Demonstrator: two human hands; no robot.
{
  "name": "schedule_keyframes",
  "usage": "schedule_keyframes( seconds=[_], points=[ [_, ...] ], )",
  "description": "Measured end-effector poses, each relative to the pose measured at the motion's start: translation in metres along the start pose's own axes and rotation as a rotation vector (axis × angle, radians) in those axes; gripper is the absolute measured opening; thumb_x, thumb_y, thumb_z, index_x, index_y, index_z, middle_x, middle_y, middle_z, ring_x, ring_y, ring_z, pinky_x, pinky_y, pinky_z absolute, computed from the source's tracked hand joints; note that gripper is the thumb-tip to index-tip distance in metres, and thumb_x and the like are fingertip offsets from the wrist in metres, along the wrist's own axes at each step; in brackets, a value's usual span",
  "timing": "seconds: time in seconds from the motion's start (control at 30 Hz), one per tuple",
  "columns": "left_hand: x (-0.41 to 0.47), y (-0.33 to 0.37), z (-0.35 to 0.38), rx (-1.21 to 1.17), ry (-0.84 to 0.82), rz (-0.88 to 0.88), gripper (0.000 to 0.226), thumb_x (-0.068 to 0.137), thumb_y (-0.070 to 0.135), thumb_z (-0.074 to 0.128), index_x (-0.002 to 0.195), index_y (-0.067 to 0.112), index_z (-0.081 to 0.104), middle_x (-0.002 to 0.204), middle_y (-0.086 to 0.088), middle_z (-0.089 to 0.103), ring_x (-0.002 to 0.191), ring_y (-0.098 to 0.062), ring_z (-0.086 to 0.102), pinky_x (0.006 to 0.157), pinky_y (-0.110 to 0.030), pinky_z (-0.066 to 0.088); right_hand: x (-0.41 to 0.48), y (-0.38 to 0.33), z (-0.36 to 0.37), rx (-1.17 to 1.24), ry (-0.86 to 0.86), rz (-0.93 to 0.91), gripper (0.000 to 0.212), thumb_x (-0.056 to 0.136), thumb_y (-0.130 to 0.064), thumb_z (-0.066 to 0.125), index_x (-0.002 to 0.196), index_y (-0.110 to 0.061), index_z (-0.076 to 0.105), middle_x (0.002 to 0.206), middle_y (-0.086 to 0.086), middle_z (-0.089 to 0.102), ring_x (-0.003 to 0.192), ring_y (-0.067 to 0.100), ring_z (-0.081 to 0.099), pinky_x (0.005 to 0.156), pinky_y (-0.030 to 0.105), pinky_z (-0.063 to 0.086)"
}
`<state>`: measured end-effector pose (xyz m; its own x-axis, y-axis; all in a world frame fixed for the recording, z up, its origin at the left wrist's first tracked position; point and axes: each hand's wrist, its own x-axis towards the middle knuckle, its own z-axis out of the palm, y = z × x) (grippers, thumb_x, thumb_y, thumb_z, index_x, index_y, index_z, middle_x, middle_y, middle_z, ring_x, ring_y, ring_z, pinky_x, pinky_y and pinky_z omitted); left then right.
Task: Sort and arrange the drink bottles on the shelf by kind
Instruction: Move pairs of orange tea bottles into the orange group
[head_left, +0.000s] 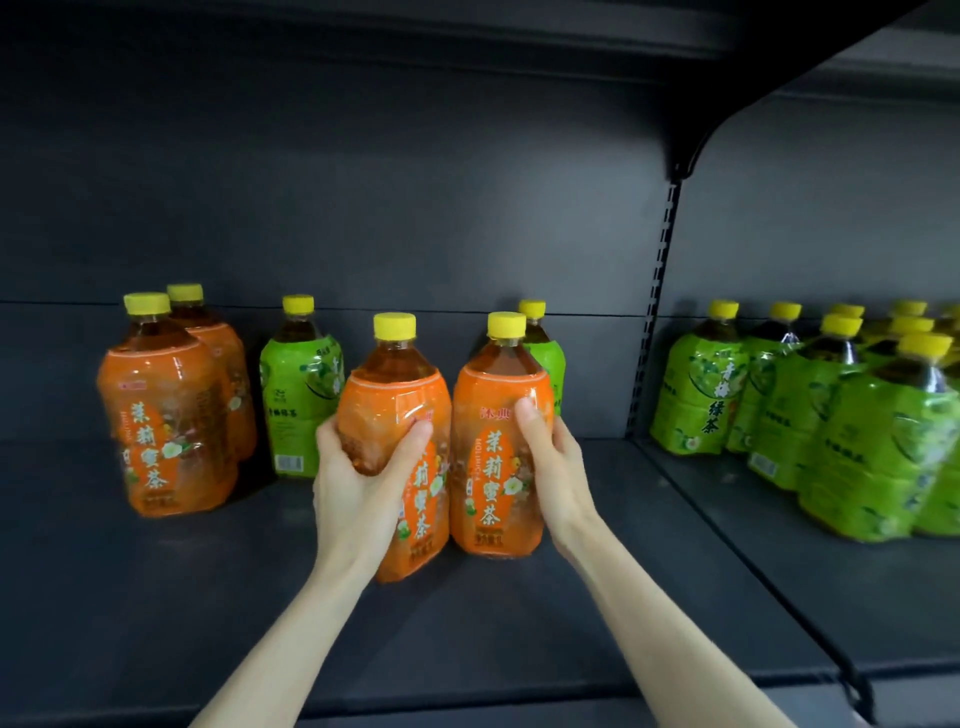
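Far left, an orange pair (166, 415) stands on the shelf (156, 597), one bottle behind the other. Next to it a green bottle (298, 395) stands alone. Then comes the left grip (358, 483), its thumb and fingers curled round the first bottle (400, 395), an orange one. This bottle may be lifted a little off the shelf, but I cannot tell. Just beside it, the right grip (550, 467) holds the second bottle (498, 415), also orange, with the thumb on the label. A back green bottle (545, 358) peeks out right behind it. Past the post, a green group (831, 415) fills the next part of the shelf.

The two held bottles are so close that they could bump. Each is heavy, held in just one grip, and its wrap looks slick, so one could slip and fall. A push backward could knock over the back green bottle.

Every bottle has its yellow cap on. The orange ones show brown tea up to the neck.
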<state>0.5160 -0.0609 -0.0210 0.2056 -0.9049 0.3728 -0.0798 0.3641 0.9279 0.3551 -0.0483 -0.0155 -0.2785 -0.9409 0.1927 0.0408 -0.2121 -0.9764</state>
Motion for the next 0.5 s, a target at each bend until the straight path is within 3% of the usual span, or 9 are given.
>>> schedule_keyframes(
  seconds=[0.13,0.3,0.4,0.5],
  points=[
    [-0.015,0.011,0.01,-0.068,-0.036,0.041,0.07,0.055,0.073,0.063,0.114,0.039,0.044,0.105,0.012,0.061,0.1,-0.016,0.061,0.085,-0.039,0.05,-0.018,-0.013,-0.014,-0.005,0.13,-0.059,0.073,0.067,-0.081,0.054,0.108,-0.021,0.063,0.098,0.0,0.074,0.09,0.014,0.071,0.088,0.044,0.056],
    [-0.046,0.048,0.04,-0.207,-0.139,0.095,0.051,0.056,0.072,0.059,0.096,0.042,0.054,0.093,0.011,0.069,0.085,-0.008,0.068,0.076,-0.034,0.053,-0.044,-0.046,-0.073,-0.072,0.192,-0.17,0.086,0.06,-0.086,0.049,0.097,-0.01,0.068,0.09,0.007,0.075,0.085,0.021,0.072,0.084,0.048,0.057],
    [-0.08,0.07,0.075,-0.251,-0.226,0.101,0.05,0.056,0.072,0.058,0.095,0.04,0.056,0.088,0.015,0.071,0.081,-0.005,0.069,0.073,-0.033,0.053,-0.069,-0.061,-0.125,-0.074,0.254,-0.2,0.09,0.06,-0.085,0.049,0.096,-0.003,0.067,0.087,0.009,0.075,0.082,0.025,0.072,0.082,0.048,0.057],
    [-0.13,0.081,0.12,-0.302,-0.304,0.085,0.055,0.058,0.072,0.059,0.1,0.036,0.06,0.093,0.009,0.072,0.085,-0.012,0.07,0.078,-0.04,0.055,-0.105,-0.066,-0.191,-0.103,0.34,-0.21,0.088,0.063,-0.081,0.049,0.085,0.003,0.064,0.071,0.006,0.071,0.066,0.022,0.068,0.071,0.04,0.057]
  ],
)
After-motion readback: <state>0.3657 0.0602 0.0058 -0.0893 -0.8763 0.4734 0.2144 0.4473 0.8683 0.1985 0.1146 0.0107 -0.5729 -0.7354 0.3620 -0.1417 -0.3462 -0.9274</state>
